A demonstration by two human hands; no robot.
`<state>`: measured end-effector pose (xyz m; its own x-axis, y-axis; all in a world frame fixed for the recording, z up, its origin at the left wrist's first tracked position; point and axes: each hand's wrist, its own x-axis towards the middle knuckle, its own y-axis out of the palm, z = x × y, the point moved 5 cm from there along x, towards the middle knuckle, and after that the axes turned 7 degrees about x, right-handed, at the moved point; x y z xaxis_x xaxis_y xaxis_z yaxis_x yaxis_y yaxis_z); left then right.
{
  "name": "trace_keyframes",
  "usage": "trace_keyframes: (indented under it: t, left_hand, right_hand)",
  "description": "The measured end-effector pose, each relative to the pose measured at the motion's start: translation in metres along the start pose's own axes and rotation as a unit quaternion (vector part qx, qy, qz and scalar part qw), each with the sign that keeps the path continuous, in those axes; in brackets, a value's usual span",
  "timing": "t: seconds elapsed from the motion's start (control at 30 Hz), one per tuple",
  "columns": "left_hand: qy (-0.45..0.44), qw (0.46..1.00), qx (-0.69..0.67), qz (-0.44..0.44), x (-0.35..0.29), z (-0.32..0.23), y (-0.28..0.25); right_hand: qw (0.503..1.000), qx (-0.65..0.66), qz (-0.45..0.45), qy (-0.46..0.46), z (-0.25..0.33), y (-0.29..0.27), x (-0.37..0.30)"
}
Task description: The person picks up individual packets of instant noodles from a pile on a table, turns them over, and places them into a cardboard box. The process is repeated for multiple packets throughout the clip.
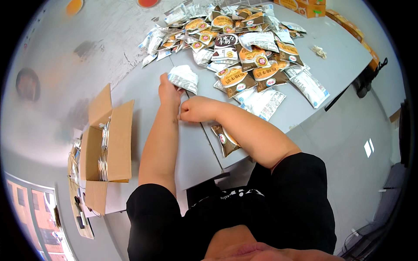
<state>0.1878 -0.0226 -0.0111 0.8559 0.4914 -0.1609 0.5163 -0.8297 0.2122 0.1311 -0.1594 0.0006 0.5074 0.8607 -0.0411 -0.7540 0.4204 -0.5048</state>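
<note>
My left hand (pixel 169 90) is closed on a milk pouch (pixel 183 78), holding it above the table with its white printed back showing. Close beside the left wrist, my right hand (pixel 197 108) is curled into a fist with its fingers folded under. Whether anything is inside that fist is hidden. A brown and orange pouch (pixel 225 142) lies under my right forearm, partly covered by it. Ahead of both hands spreads a big heap of pouches (pixel 235 81), some showing brown and orange fronts, others white backs.
An open cardboard box (pixel 119 145) stands at the left, with several packets upright inside. A crumpled white scrap (pixel 319 52) lies on the grey table (pixel 344 54) to the right. Orange cartons (pixel 307 9) are at the far right. A seam between tabletops runs beneath my hands.
</note>
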Motion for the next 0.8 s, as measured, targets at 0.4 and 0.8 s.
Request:
trace_keyframes:
  t: [0.4, 0.8]
  left_hand:
    - [-0.011, 0.987, -0.155, 0.033, -0.087, -0.011, -0.067]
    - [0.209, 0.955, 0.167, 0.130, -0.126, -0.008, -0.040]
  right_hand:
    - [0.940, 0.034, -0.333, -0.067, -0.008, -0.029, 0.001]
    - [0.915, 0.324, -0.237, -0.038, -0.011, -0.023, 0.003]
